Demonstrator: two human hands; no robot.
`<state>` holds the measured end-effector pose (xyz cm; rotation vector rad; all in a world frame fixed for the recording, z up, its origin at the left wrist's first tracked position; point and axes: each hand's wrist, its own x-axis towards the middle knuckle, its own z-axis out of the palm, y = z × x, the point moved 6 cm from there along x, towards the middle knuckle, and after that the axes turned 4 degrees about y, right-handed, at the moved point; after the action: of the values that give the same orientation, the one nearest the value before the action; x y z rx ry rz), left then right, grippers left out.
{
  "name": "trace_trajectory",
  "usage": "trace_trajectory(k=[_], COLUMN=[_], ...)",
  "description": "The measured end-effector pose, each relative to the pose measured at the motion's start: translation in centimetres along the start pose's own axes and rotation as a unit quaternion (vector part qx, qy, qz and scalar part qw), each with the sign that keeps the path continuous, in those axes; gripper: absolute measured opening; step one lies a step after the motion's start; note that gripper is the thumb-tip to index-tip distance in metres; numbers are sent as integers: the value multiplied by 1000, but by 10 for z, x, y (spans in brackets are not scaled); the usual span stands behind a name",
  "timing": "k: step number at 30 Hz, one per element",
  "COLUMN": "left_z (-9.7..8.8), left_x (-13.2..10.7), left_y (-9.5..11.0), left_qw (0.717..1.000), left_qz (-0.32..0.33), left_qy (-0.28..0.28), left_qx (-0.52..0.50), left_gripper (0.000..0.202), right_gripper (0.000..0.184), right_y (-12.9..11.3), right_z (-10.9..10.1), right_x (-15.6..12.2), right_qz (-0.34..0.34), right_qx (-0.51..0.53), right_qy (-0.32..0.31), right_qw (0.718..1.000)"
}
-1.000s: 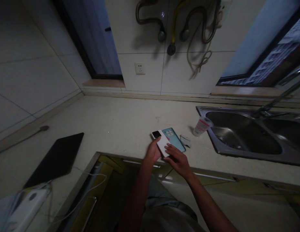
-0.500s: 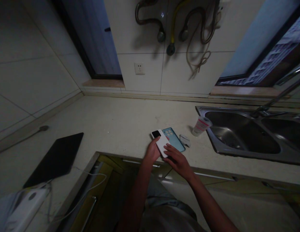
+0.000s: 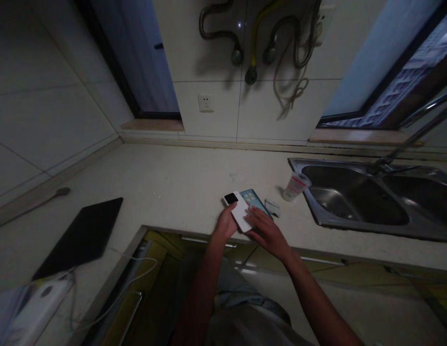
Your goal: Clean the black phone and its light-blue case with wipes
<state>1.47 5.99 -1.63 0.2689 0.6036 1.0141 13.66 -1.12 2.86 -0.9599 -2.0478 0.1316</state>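
Note:
My left hand (image 3: 225, 225) grips a white phone (image 3: 238, 210) by its lower left edge, its back with a black camera block facing up, just above the countertop (image 3: 173, 182). My right hand (image 3: 266, 232) rests with fingers stretched flat over a teal phone case (image 3: 252, 198) lying beside the white phone, fingertips touching the phone's right edge. A small pale object (image 3: 272, 206) lies on the counter just right of the case.
A plastic cup (image 3: 295, 185) stands at the left rim of the steel sink (image 3: 356, 199) with its tap (image 3: 414, 134). A black tablet (image 3: 81, 235) lies at left, with a white device and cable (image 3: 39, 307) near the front. Hoses hang on the tiled wall above a socket (image 3: 206, 103).
My right hand has slid forward from the front edge onto the teal case. The left hand keeps its hold on the white phone. The view shifted slightly.

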Motion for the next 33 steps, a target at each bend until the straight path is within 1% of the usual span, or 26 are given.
trace_trajectory(k=[3,5,7,9,11,13,14,16,18,20,24,26,28,31,33], left_z=[-1,-2,-2,-3,-3,-3,-4,-5,-5,-5,-4,-4,-4,-5,-5], left_x=[-1,-1,-1,-1,-1,0,1,1,1,1,-1,-1,0,0,0], left_y=[1,2,3,3,3,3,2,2,2,1,1,2,2,2,2], left_qw=[1000,1000,1000,1000,1000,1000,1000,1000,1000,1000,1000,1000,1000,1000,1000], left_qz=[9,11,10,6,2,1,2,3,2,1,0,3,1,0,2], left_qy=[10,16,21,23,19,13,12,13,17,17,14,15,17,18,16], left_qx=[1,3,2,3,7,11,12,11,9,6,4,6,8,11,11], left_gripper=[30,30,30,31,33,34,34,35,35,35,32,33,35,33,31], right_gripper=[60,64,64,57,44,30,27,25,25,26,27,28,28,23,20], right_y=[20,39,61,80,92,95,95,92,90,89,89,89,88,89,89], right_z=[-11,-20,-29,-38,-42,-43,-43,-42,-43,-47,-59,-60,-56,-44,-42], right_x=[2,1,-1,-3,-4,-2,-1,2,3,5,7,9,11,11,9], right_qz=[25,53,95,136,161,168,167,164,167,175,197,207,207,203,208], right_qx=[-3,-17,-44,-81,-110,-125,-127,-127,-124,-114,-85,-90,-109,-145,-156], right_qy=[-14,-17,-15,-7,-15,-40,-55,-78,-79,-52,47,67,40,-45,-70], right_qw=[1000,998,994,987,981,977,976,975,975,977,976,972,971,967,963])
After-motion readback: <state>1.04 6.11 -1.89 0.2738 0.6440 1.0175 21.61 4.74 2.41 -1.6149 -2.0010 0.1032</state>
